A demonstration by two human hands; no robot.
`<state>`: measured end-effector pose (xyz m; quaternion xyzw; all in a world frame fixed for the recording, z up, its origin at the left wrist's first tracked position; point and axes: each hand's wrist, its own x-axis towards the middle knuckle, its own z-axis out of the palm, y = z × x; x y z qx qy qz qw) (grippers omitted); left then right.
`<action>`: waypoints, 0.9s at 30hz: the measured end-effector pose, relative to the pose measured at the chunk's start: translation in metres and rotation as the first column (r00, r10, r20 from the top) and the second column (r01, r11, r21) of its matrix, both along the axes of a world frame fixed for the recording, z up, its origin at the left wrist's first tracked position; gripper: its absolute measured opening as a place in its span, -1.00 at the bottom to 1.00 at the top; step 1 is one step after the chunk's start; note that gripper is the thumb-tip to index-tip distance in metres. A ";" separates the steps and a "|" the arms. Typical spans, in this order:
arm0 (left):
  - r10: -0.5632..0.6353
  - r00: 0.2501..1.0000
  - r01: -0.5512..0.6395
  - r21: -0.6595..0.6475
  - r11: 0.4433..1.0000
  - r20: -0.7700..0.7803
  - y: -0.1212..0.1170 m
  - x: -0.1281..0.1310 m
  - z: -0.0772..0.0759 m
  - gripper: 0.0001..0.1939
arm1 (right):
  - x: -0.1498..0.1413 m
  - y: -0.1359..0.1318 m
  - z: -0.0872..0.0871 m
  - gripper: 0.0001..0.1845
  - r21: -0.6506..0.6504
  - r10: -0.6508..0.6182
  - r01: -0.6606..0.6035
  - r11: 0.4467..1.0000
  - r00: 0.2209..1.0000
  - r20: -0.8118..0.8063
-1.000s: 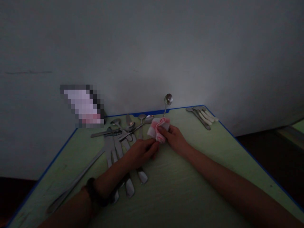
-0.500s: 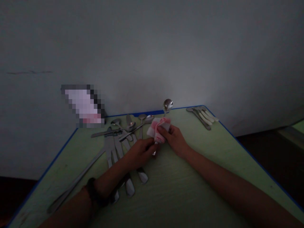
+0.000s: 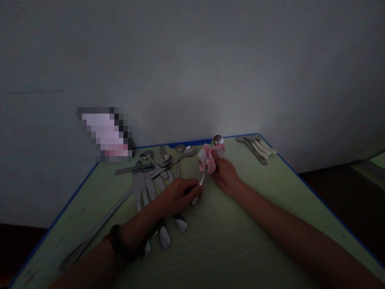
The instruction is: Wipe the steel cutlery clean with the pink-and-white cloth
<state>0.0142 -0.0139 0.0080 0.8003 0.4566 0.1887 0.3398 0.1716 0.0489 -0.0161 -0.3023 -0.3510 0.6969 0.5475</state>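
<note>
Pink-and-white cloth [image 3: 207,158] is bunched in the right hand [image 3: 227,174], whose thumb and fingers are closed on it, pressing it around the upper part of a spoon [image 3: 217,140]. The left hand [image 3: 180,194] has its fingertips pinched on the spoon's bare handle, near the lower end; its curled fingers leave only a small opening. Tilted, the spoon runs from those left fingertips up through the cloth, with its bowl showing just beyond the right fingers.

Compared with the frame half a second ago, the cloth has shifted up and to the right and sits close against the bowl. More handle is exposed between the two sets of fingers, and the bowl is lower against the wall [image 3: 192,72]. That suggests the cloth has travelled along the handle towards the bowl, both grips kept.

Outward from the left fingers, on their left side, lies a pile of loose cutlery [image 3: 150,182], spoons and broad-handled pieces crossing one another. Farther out to the right of the right fingers, a small fanned group of cutlery [image 3: 255,148] rests near the blue-edged table's [image 3: 228,241] far corner. Neither set looks moved.
</note>
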 end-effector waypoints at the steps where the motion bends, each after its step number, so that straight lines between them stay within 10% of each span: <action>1: 0.006 1.000 -0.006 0.009 1.000 -0.004 0.000 0.000 0.000 -0.64 | 0.000 -0.001 0.000 -0.58 0.022 0.014 -0.014 1.000 1.000 0.022; 8: 0.093 0.995 -0.091 0.065 0.994 -0.034 0.005 0.002 -0.004 -0.64 | 0.003 -0.011 0.002 -0.61 0.192 0.082 -0.154 0.969 0.938 0.338; 15: -0.044 0.996 0.050 0.073 0.996 -0.078 0.001 -0.001 -0.002 -0.63 | -0.003 -0.004 -0.001 -0.56 0.042 -0.082 0.078 0.996 0.993 0.090; 23: 0.054 0.998 -0.054 0.064 0.997 -0.012 0.003 0.002 -0.004 -0.65 | 0.001 -0.011 -0.002 -0.59 0.189 -0.020 -0.045 0.981 0.944 0.330; 27: 0.026 0.999 -0.023 0.085 0.996 -0.025 0.003 0.002 -0.002 -0.65 | -0.001 -0.006 -0.002 -0.54 0.082 -0.030 0.014 0.997 0.979 0.202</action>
